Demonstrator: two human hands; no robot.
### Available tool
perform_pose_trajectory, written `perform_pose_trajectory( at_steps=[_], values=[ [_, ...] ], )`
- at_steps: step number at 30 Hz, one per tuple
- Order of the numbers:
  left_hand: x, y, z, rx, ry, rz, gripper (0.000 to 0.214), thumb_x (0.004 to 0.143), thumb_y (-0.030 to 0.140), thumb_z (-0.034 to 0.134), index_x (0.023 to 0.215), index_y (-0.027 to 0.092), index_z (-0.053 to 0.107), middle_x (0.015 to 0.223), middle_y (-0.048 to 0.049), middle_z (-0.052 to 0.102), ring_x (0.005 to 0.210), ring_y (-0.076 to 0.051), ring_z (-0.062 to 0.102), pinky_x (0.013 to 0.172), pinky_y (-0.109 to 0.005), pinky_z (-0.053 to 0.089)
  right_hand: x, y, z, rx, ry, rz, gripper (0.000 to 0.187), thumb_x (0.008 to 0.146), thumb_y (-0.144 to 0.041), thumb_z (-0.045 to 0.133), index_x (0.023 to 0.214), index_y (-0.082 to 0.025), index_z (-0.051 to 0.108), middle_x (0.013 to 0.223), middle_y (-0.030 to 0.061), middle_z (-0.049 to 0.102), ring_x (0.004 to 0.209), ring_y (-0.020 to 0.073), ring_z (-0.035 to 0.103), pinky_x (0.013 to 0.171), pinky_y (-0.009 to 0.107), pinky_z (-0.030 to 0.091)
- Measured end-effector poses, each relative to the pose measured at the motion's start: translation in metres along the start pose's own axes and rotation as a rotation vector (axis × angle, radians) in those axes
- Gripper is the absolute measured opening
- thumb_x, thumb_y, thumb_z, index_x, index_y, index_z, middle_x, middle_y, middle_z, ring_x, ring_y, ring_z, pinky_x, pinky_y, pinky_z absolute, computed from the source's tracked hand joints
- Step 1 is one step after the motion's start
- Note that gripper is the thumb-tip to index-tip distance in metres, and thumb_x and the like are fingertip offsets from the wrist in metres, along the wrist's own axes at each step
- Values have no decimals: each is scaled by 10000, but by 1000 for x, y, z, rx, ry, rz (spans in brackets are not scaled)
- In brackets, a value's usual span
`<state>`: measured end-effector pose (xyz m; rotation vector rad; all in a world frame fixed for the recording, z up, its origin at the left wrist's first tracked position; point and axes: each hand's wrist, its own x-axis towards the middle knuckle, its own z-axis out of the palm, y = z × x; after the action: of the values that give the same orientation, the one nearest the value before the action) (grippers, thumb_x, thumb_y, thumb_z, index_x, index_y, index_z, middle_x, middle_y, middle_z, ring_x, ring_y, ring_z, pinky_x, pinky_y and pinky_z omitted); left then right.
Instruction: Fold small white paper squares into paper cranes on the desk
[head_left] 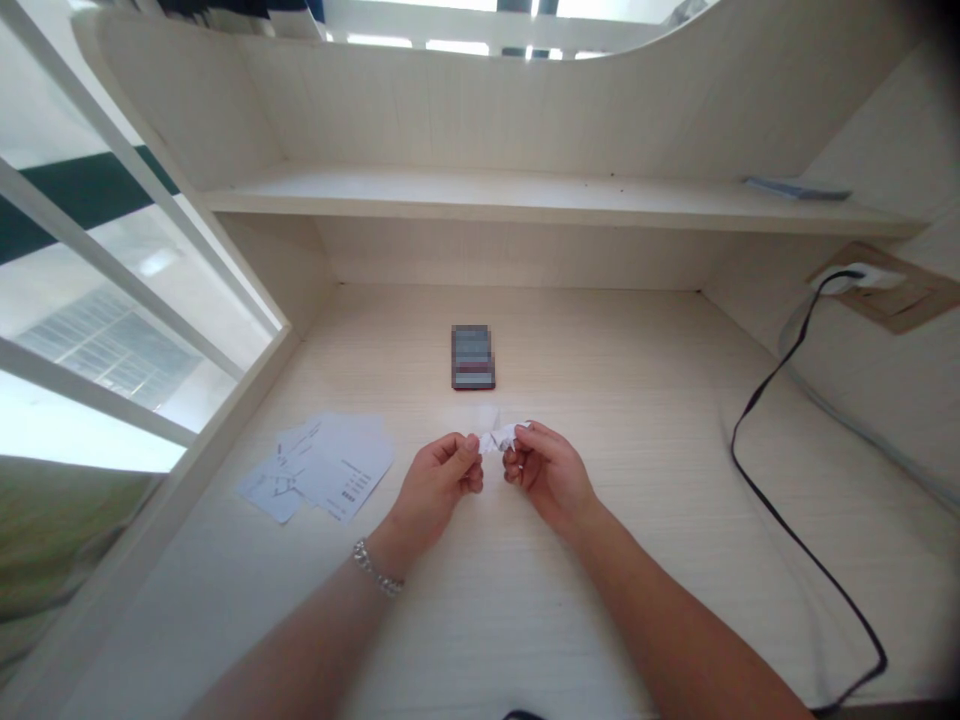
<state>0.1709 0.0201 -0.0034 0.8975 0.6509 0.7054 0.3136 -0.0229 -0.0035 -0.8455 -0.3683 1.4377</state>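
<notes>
A small crumpled piece of white paper (496, 439) is stretched between my two hands, just above the desk. My left hand (444, 478), with a chain bracelet (377, 570) at the wrist, pinches its left end between thumb and fingers. On the other side, my right hand (551, 470) grips the right end with curled fingers. Beyond the hands lies a phone-like dark flat object (473, 357), its face blurred out. To the left, a few overlapping white sheets (345, 465) with printed lines and text rest on the desk.
A shelf (480, 200) runs across the back, with a thin flat item (799, 188) at its right. From a wall socket (892, 285) a black cable (780, 515) hangs down and crosses the desk's right side. White rails (97, 245) border the left.
</notes>
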Motion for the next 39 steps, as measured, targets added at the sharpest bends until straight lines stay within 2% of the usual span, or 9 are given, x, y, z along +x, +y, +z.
perform_pose_trajectory(
  at_steps=[5,9,12,16,26,30,35,39],
  values=[
    [0,5,-2,-88,25,42,228,802,289,565,648,154,464,565,44,452,537,-62,437,546,-207,358,1,-8,-6,65,39,-40,140,719,-241,641,664,-175,530,589,-33,544,504,77,490,441,181,362],
    [0,8,-4,-41,98,68,224,801,334,553,675,159,492,610,30,489,540,-68,456,526,-206,360,2,-12,-9,23,24,-64,172,721,-255,635,634,-178,508,577,-30,544,490,82,482,432,187,355],
    [-1,8,-2,25,61,67,261,816,383,509,708,148,540,641,5,521,550,-82,477,521,-218,368,1,-9,-5,-18,16,-71,171,698,-260,655,636,-180,518,579,-33,537,487,84,475,421,190,349],
    [-3,7,0,80,7,82,178,792,307,567,725,142,566,651,0,542,562,-80,485,545,-222,375,0,-4,-2,-63,4,-64,175,680,-263,675,636,-171,534,584,-24,532,511,92,479,423,192,352],
    [-5,7,-1,-55,-22,104,82,742,195,616,685,151,576,622,11,544,578,-94,513,580,-247,397,-2,-4,0,-51,-52,-64,157,705,-250,651,638,-163,539,578,-10,539,505,93,469,425,198,355],
    [-6,11,-2,-66,5,167,108,731,203,616,649,156,563,621,12,549,578,-94,508,578,-246,401,-1,-8,-3,-17,-12,-69,155,695,-244,655,640,-174,528,568,-26,524,498,89,471,427,197,353],
    [-3,15,-3,31,118,152,121,723,262,630,693,164,565,626,19,550,562,-85,495,553,-227,395,3,-13,-10,-86,68,-127,197,676,-284,672,617,-183,512,571,-33,533,498,92,473,421,197,334],
    [0,10,-2,159,98,106,175,744,317,611,810,157,580,654,10,561,538,-81,500,526,-222,389,3,-7,-8,-236,19,-138,230,700,-331,652,599,-174,517,570,-21,545,466,87,455,431,213,330]
  ],
)
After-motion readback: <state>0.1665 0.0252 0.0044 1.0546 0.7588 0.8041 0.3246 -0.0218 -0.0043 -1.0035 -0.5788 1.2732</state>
